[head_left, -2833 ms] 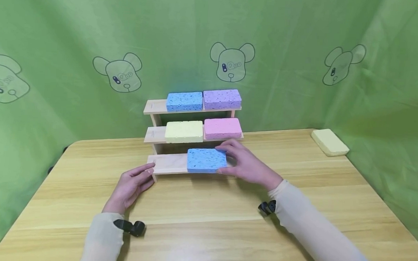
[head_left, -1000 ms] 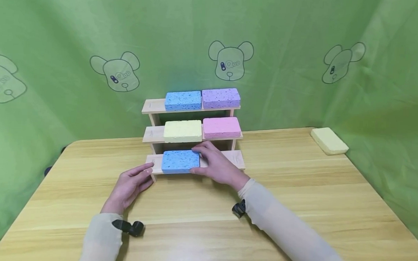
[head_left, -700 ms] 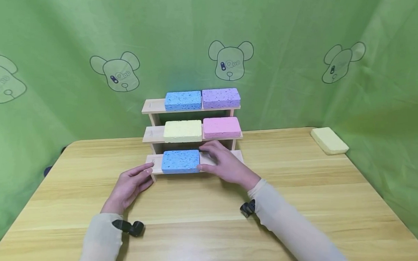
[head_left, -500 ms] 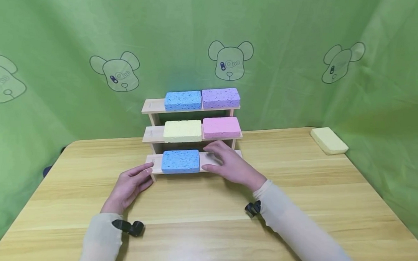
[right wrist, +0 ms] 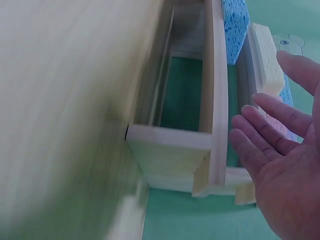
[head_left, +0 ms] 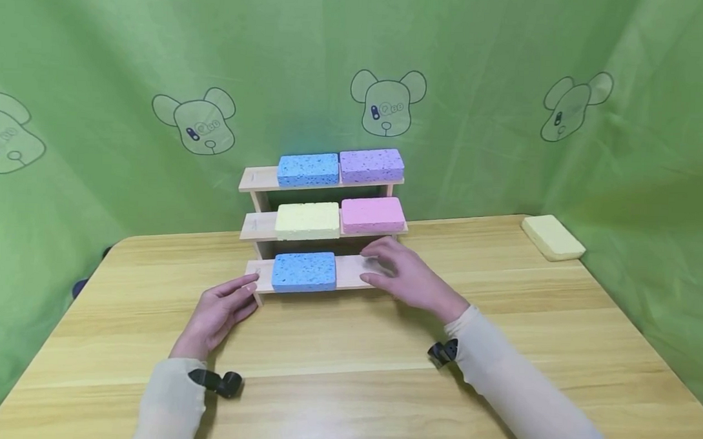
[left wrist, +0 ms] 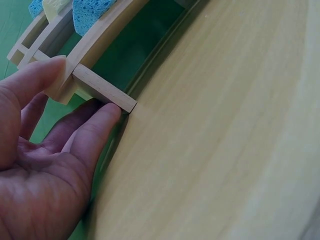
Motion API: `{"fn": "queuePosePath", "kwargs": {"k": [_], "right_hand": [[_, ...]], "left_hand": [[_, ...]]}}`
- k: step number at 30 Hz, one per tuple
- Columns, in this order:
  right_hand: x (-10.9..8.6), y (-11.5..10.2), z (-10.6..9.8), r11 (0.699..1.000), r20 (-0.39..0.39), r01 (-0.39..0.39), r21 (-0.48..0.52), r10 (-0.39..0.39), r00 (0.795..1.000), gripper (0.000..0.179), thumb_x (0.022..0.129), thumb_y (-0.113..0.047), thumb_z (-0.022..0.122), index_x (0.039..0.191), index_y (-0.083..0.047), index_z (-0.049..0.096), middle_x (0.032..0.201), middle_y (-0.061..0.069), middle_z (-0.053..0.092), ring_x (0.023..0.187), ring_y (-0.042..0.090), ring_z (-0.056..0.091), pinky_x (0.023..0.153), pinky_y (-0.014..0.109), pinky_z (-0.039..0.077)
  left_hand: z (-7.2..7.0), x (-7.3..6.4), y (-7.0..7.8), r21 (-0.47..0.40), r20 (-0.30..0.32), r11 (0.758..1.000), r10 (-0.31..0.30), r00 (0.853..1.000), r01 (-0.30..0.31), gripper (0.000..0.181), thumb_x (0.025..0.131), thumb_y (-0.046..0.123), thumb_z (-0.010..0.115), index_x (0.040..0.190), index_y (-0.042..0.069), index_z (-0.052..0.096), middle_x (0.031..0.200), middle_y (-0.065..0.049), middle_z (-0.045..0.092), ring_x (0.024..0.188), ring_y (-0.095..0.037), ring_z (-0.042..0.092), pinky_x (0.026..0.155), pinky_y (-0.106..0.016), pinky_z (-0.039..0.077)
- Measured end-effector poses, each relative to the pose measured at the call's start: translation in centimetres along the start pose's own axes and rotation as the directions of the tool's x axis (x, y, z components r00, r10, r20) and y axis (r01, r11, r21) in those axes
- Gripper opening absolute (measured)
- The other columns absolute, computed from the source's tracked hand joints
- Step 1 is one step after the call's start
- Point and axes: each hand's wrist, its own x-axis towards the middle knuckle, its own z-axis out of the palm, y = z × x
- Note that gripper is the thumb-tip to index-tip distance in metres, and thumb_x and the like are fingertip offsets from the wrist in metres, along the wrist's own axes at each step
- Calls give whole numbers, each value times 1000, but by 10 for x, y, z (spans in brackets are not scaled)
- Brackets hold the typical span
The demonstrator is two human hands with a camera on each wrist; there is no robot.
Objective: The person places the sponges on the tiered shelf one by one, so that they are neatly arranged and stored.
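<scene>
A three-tier wooden display rack [head_left: 350, 271] stands on the table. On its lowest step, left of the middle, lies a blue sponge [head_left: 304, 271]. My left hand [head_left: 217, 318] holds the rack's lower left end; in the left wrist view the thumb rests on the board and the fingers [left wrist: 102, 125] touch the leg. Over the right part of the lowest step hovers my right hand [head_left: 410, 276], fingers loosely bent and apart from the sponge, with nothing in it. The right wrist view shows its palm and spread fingers [right wrist: 250, 145].
A pale yellow sponge [head_left: 307, 220] and a pink sponge [head_left: 373, 214] lie on the middle step. Above them are another blue sponge [head_left: 308, 170] and a purple sponge [head_left: 372, 166]. One more yellow sponge [head_left: 553, 237] lies at the table's back right, near the green curtain [head_left: 475, 172].
My right hand slid the blue sponge leftward along the lowest step, let it go, and drew back to the right. The left hand has stayed at the rack's end.
</scene>
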Motion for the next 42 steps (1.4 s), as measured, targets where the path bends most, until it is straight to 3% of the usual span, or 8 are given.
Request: {"fn": "queuePosePath", "kwargs": {"k": [10,16,23,33,42], "right_hand": [[-10,9,-12,999,-37,-21,35,22,999,43,90,-25,74,126,-5,61,130,6,55,119,27,54,107,44,44],[-17,16,-21,998,-52,-37,48,40,998,43,90,-23,73,127,-4,61,136,12,51,121,32,52,107,51,42],[-27,25,-32,992,-83,-61,110,70,994,44,92,-19,72,129,1,58,133,11,50,124,31,49,109,48,41],[-42,38,-43,993,-121,-75,93,86,989,43,90,-10,72,128,4,57,132,14,50,124,32,48,108,50,42],[-53,49,-60,990,-157,-132,46,137,978,47,91,-13,71,130,5,54,131,17,50,123,36,48,109,55,39]], "left_hand": [[-1,-1,0,-16,4,1000,2,1000,-2,23,94,3,65,115,11,72,149,-14,41,112,-18,62,99,-36,51],[0,0,0,-6,10,1000,1,1000,-1,28,94,3,65,122,6,68,150,-15,40,113,-18,61,99,-36,51],[-1,0,1,-2,13,1000,3,1000,-3,28,94,4,65,122,6,68,151,-15,39,114,-18,61,99,-36,51],[0,0,0,-9,3,1000,-8,1000,8,25,94,3,65,117,9,71,150,-15,40,113,-18,61,99,-36,51],[0,0,1,1,7,1000,-3,1000,3,26,94,4,66,119,9,70,151,-15,39,113,-19,61,99,-36,51]]}}
